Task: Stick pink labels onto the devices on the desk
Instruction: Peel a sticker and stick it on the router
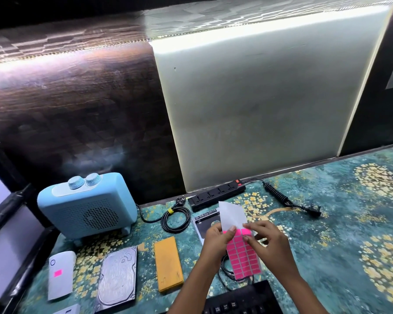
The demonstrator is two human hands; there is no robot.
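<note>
On the teal, gold-flowered desk cover (340, 223) one sheet of pink labels (243, 253) is held up between two hands: the left hand (216, 242) pinches its upper left edge with thumb and fingers, and the right hand (267, 243) pinches at the top right corner, where the white backing (232, 215) stands bare above the pink rows. Four devices lie in a row along the left: one white remote-like unit (60, 275) bearing a single pink label (58, 273), one bare hard drive (118, 281), one orange power bank (168, 264), and one blue fan heater (86, 206) behind them with two knobs. One black power strip (216, 196) lies along the wall, its cord coiled to the right. A flat grey device (205, 220) is partly hidden behind the hands and sheet. A black keyboard (238, 300) sits at the near edge.
</note>
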